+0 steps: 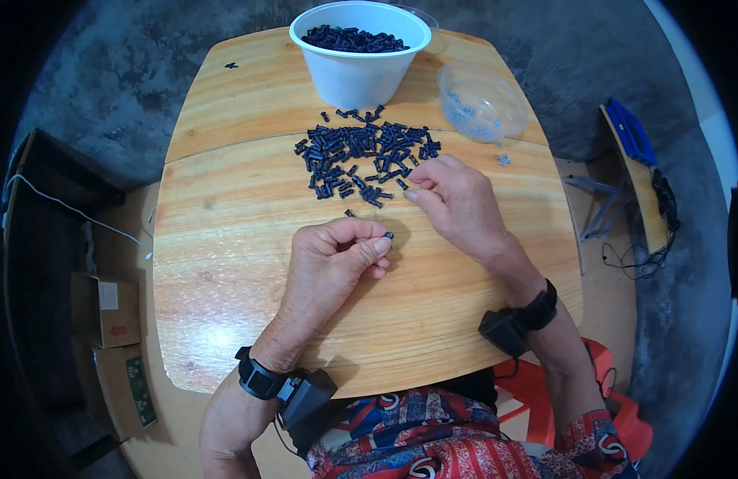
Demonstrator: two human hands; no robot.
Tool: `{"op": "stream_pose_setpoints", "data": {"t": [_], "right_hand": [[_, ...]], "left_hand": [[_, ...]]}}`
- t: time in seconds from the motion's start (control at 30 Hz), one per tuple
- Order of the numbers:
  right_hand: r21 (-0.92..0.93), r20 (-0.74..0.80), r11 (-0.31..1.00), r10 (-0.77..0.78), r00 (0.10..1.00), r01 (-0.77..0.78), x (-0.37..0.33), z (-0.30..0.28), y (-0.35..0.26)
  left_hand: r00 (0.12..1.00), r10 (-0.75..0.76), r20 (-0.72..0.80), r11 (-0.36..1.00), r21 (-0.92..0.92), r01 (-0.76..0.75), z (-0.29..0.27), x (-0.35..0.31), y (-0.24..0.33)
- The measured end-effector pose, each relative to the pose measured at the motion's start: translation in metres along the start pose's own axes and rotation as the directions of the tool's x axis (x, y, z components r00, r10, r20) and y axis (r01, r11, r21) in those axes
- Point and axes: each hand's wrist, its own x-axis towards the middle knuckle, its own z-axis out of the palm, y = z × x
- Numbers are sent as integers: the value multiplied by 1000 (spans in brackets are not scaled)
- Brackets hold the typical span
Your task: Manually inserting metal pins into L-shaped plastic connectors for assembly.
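Observation:
My left hand is closed in a pinch on a small black cylindrical part, one end of which shows beyond the thumb and forefinger. To its right, farther up the table, my right hand is curled, thumb and forefinger tips at the near right edge of a pile of similar black parts. One loose black part lies just left of those fingertips. What the right fingers hold, if anything, is hidden. Another single part rests on the wood above my left hand.
A white bucket full of black parts stands at the table's far side. Right of it, a clear plastic bowl contains small silvery pieces; a few more lie beside it. The wooden table has rounded edges. Cardboard boxes stand at left.

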Motion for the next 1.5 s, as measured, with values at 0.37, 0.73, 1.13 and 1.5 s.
{"op": "stream_pose_setpoints", "data": {"t": [0.37,0.73,1.13,1.5], "right_hand": [[-32,-33,989,-147,989,146,-1,3,-9],[435,215,881,101,971,-188,-22,-12,-33],[273,94,941,-232,968,199,-18,-7,-30],[164,87,901,-419,904,402,-17,-5,-28]], "left_hand": [[999,29,-26,998,52,-28,0,2,3],[999,45,-8,999,5,-45,-1,3,-1],[999,24,29,998,61,-26,-1,2,0],[997,-38,62,999,21,37,-3,1,3]]}}
